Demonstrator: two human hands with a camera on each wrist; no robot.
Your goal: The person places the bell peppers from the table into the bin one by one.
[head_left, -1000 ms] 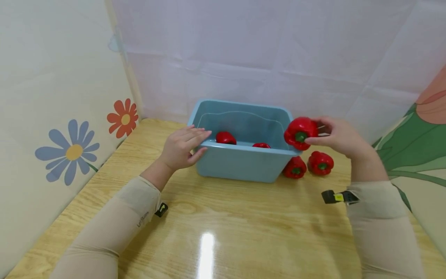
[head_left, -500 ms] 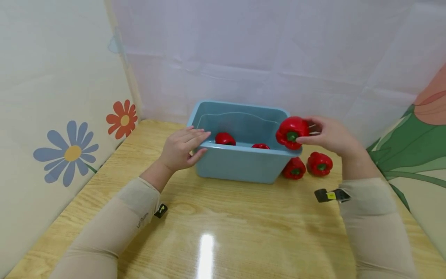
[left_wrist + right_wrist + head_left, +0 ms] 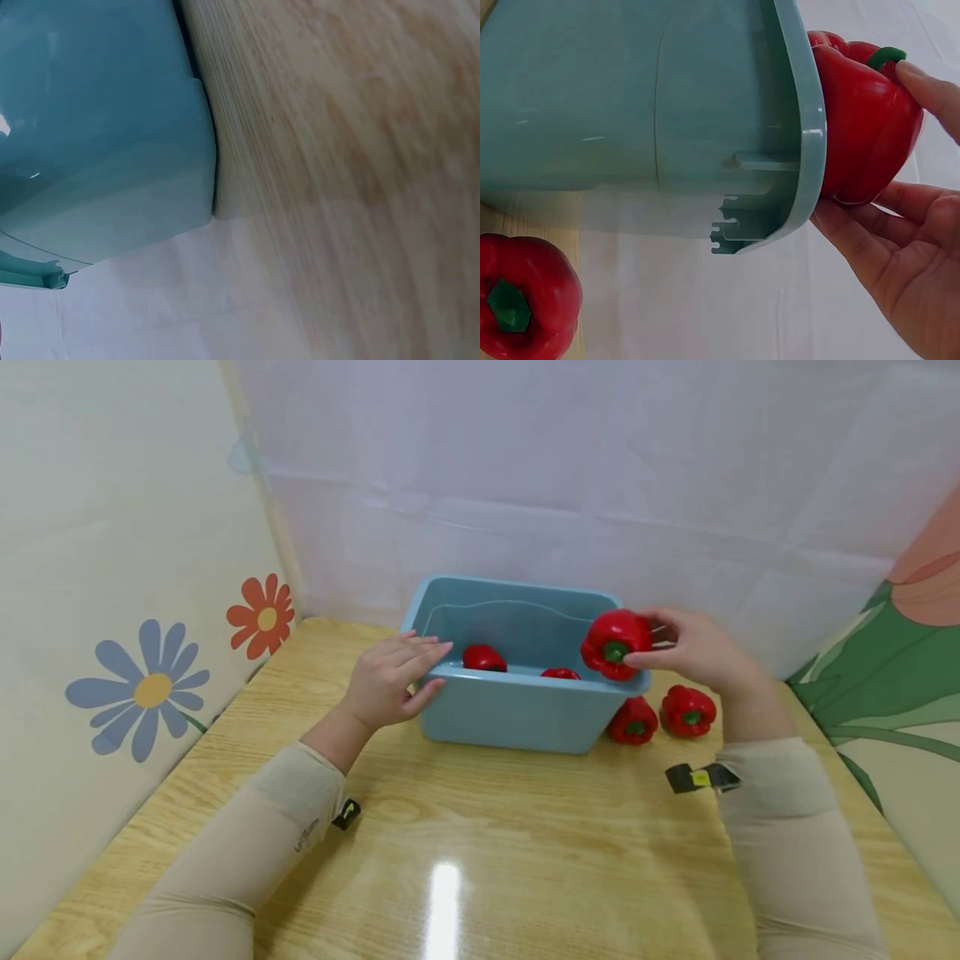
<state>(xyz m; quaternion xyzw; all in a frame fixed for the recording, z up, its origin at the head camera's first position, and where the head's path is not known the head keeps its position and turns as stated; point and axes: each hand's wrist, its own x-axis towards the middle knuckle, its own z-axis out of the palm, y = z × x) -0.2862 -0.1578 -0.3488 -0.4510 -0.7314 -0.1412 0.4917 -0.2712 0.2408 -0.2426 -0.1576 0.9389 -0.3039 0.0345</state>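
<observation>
A light-blue plastic bin stands on the wooden table. My left hand rests on its left rim with fingers straight, over the edge. Between the thumb and fingers of my right hand is a red bell pepper, held at the bin's right rim and overlapping the opening in the head view. The right wrist view has this pepper just past the rim, green stem toward the thumb. Two more red peppers show inside, one at the left and one mostly hidden by the front wall.
Two red peppers sit on the table to the bin's right, one close against its wall and one farther out. A white cloth backdrop rises behind the bin, and a flower-printed sheet stands at the left.
My right hand has carried its pepper leftward, from outside the right rim to over the bin's right end. My left hand has stayed on the rim.
</observation>
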